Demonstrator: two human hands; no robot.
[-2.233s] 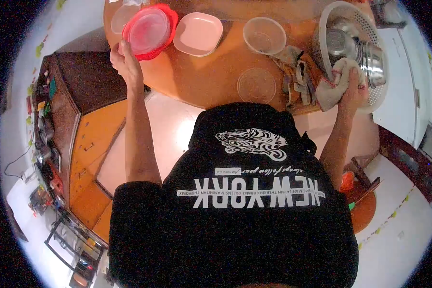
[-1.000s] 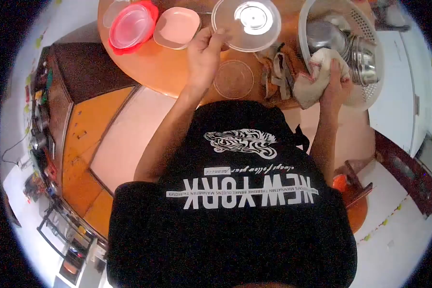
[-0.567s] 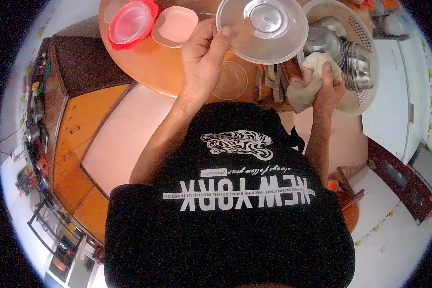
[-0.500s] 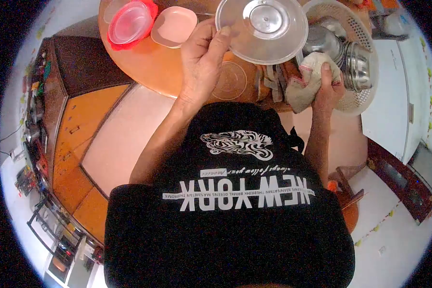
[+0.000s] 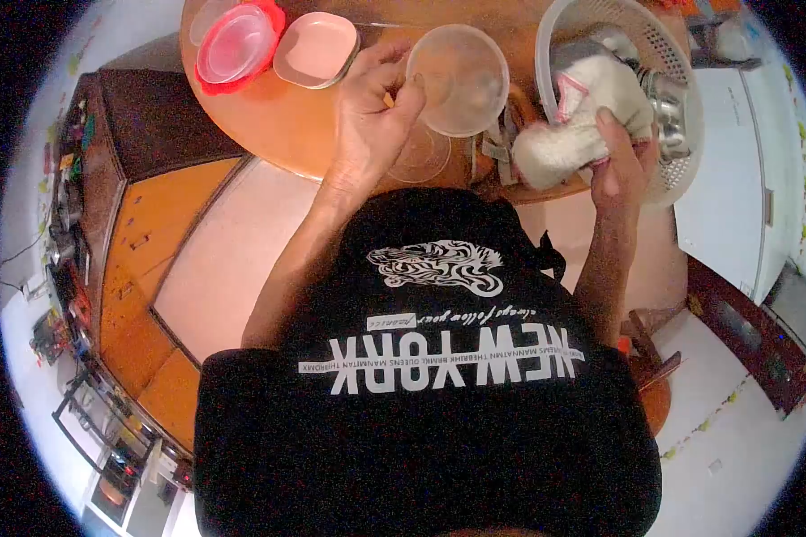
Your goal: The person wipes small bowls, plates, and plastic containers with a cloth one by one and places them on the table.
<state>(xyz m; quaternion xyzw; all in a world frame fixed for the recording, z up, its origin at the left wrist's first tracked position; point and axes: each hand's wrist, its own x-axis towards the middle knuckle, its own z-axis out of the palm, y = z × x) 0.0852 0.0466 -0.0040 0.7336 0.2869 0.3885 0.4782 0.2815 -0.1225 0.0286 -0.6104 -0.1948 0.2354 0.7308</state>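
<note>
My left hand (image 5: 378, 103) is closed on the edge of a round translucent plastic container (image 5: 458, 80), pinched between thumb and fingers above the table. My right hand (image 5: 620, 159) grips a bunched off-white cloth (image 5: 564, 148) with a pink edge. The cloth is apart from the container and covers part of a large white perforated basket (image 5: 674, 185). Shiny steel vessels (image 5: 667, 116) lie in that basket, partly hidden by the cloth. A clear round lid (image 5: 419, 159) rests on the table below the container.
On the orange round table (image 5: 278, 134) stand a pink square dish (image 5: 316, 51) and a red-rimmed clear bowl (image 5: 238, 45), both left of my left hand. Several flat, strip-like items (image 5: 501, 157) lie between the lid and the basket. Dark-edged orange furniture (image 5: 139, 242) is at the left.
The container in my left hand has turned and now shows a smaller round face. My right hand has shifted slightly right, and the cloth has spread over more of the basket.
</note>
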